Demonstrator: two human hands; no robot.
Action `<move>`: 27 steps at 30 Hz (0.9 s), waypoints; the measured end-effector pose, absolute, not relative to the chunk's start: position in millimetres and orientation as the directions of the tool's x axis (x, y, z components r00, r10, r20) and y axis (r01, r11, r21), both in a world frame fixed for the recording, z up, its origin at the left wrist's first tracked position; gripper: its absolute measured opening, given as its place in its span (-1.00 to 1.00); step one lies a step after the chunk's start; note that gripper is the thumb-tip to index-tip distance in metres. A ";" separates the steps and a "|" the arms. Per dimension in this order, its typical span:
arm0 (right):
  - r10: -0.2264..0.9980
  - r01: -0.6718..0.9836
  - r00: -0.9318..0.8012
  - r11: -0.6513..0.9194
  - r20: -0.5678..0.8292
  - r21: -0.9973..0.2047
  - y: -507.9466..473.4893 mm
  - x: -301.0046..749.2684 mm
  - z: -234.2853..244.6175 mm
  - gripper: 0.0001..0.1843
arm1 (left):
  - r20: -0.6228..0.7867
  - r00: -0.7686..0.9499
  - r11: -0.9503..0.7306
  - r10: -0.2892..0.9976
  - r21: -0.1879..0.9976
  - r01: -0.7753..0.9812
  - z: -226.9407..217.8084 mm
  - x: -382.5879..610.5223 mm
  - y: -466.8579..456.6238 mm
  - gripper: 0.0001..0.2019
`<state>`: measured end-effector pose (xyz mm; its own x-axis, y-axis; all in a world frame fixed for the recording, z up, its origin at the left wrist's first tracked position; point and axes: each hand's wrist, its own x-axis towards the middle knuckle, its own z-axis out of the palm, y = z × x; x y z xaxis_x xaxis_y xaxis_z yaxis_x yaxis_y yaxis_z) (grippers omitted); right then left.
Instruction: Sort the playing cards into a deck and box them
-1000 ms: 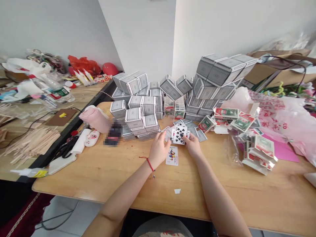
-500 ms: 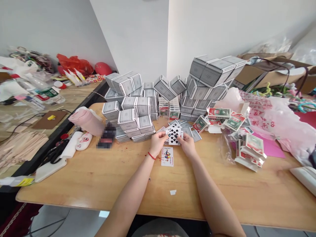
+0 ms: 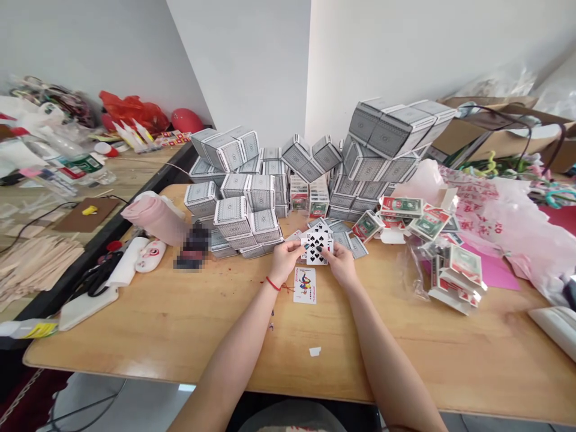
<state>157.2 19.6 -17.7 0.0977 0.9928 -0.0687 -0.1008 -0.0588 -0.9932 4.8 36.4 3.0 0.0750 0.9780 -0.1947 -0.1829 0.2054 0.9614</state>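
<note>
My left hand [image 3: 286, 261] pinches the left edge of a few playing cards [image 3: 317, 258], its thumb on the front. Gripping the right edge of the same cards is my right hand [image 3: 341, 262], thumb also on the face. A ten of spades faces me on top, and card edges stick out at both sides of it. Just below the hands a joker card [image 3: 305, 287] lies face up on the wooden table [image 3: 216, 336]. Behind the held cards are more loose cards [image 3: 357, 247], some face down. How many cards I hold cannot be made out.
Grey patterned card-back blocks [image 3: 233, 219] rise in stacks at the back left, with a taller stack [image 3: 382, 129] at the back right. Opened card boxes [image 3: 459, 270] lie to the right. A pink roll [image 3: 155, 219] and black scissors [image 3: 101, 273] are at the left. A paper scrap [image 3: 315, 351] lies in front.
My left hand has shifted slightly left, and more of a card's edge shows at the left of the ten of spades. My right hand is nearly still. The view has moved slightly.
</note>
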 end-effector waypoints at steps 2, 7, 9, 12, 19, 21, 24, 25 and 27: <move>0.993 -0.114 0.088 -0.066 -0.076 -0.991 19.7 156.5 -16.5 -0.56 | -0.174 0.075 0.184 0.982 0.968 -0.168 3.2 4.2 36.5 -0.84; 0.993 -0.109 0.095 -0.059 -0.069 -0.992 20.1 156.5 -18.0 -0.57 | -0.163 0.080 0.173 0.983 0.973 -0.151 4.6 4.3 36.3 -0.86; 0.993 -0.114 0.095 -0.061 -0.072 -0.992 20.2 156.9 -19.1 -0.57 | -0.162 0.080 0.173 0.984 0.974 -0.149 4.6 4.6 36.5 -0.86; 0.993 -0.118 0.090 -0.061 -0.072 -0.991 20.2 157.6 -19.2 -0.57 | -0.145 0.082 0.155 0.986 0.979 -0.132 4.1 4.6 37.3 -0.87; 0.993 -0.128 0.079 -0.077 -0.088 -0.989 19.8 157.8 -17.3 -0.54 | -0.139 0.078 0.146 0.987 0.984 -0.098 1.9 4.1 37.6 -0.86; 0.993 -0.134 0.085 -0.069 -0.081 -0.989 19.5 157.7 -17.6 -0.55 | -0.137 0.082 0.145 0.987 0.984 -0.102 0.5 4.4 37.9 -0.84; 0.993 -0.129 0.090 -0.059 -0.071 -0.990 19.2 157.6 -18.0 -0.59 | -0.133 0.090 0.142 0.987 0.984 -0.105 -1.6 4.6 38.7 -0.80; 0.993 -0.121 0.095 -0.058 -0.069 -0.991 19.2 157.5 -17.9 -0.60 | -0.135 0.089 0.144 0.987 0.984 -0.106 -2.0 4.4 38.9 -0.79; 0.992 -0.115 0.106 -0.055 -0.067 -0.992 19.2 157.3 -17.2 -0.62 | -0.140 0.090 0.149 0.986 0.983 -0.111 -1.8 3.7 39.2 -0.77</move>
<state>157.3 19.2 -17.2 0.1057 0.9921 -0.0673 -0.1148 -0.0550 -0.9919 3.7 39.2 -1.8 0.0896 0.9861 -0.1399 -0.1108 0.1494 0.9826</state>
